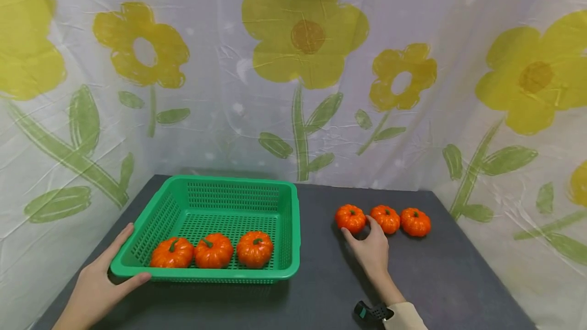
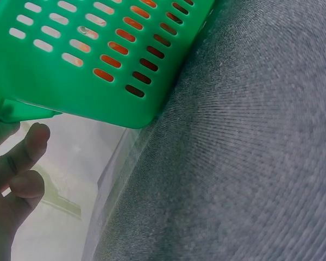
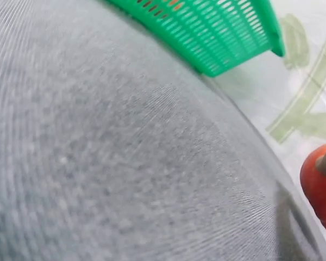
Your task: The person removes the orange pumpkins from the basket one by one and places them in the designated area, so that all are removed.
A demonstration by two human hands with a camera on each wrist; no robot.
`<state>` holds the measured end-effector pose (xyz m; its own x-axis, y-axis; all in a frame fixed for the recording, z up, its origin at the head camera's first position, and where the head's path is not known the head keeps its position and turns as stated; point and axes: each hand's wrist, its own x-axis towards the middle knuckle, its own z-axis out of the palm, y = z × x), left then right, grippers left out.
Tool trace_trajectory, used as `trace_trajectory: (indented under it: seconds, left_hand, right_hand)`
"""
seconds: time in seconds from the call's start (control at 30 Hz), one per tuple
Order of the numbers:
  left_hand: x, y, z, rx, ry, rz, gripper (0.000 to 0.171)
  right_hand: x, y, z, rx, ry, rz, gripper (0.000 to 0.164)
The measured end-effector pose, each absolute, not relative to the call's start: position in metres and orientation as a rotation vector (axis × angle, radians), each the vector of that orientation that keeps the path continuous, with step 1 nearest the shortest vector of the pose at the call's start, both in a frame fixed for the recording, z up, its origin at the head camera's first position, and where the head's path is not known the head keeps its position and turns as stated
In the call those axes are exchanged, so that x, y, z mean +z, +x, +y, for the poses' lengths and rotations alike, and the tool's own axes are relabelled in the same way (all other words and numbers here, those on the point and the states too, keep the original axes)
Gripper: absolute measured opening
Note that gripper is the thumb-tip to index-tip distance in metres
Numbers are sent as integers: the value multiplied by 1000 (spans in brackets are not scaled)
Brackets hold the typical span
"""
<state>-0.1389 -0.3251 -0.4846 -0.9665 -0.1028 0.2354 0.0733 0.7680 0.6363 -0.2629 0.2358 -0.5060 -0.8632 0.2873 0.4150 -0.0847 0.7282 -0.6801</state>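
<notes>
My left hand (image 1: 94, 281) holds the near left corner of a green plastic basket (image 1: 295, 228), thumb along the front rim and fingers at the left side. In the left wrist view its curled fingers (image 2: 30, 144) show just below the rim. Three orange pumpkins lie in a row along the basket's near side: a left one (image 1: 171, 253), a middle one (image 1: 213, 251) and a right one (image 1: 255, 250). Right of the basket, my right hand (image 1: 370, 251) pinches a small orange pumpkin (image 1: 350, 218) between thumb and fingers. This pumpkin (image 3: 318, 187) shows at the right wrist view's edge.
Two more pumpkins, one close beside my right fingers (image 1: 385, 219) and one farther right (image 1: 415, 222), sit on the dark grey table (image 1: 321, 289). A flower-printed curtain (image 1: 220, 90) surrounds the table's back and sides. A black band (image 1: 373, 312) is on my right wrist.
</notes>
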Motion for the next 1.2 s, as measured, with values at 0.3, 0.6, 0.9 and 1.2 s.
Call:
trace_trajectory:
  seconds: [0.3, 0.6, 0.9, 1.2]
  left_hand:
    - [-485, -138, -324, -1010, 18, -2697, 111]
    - [-486, -138, -326, -1007, 26, -2704, 110]
    - [-485, -138, -326, -1014, 19, -2698, 110]
    - [-484, -137, -324, -1008, 17, -2687, 110]
  right_hand:
    - [-510, -264, 238, 985, -219, -2423, 82]
    - [-514, -265, 238, 994, -257, -2435, 84]
    - [-516, -265, 237, 1001, -284, -2428, 84]
    - [-515, -264, 235, 975, -283, -2424, 82]
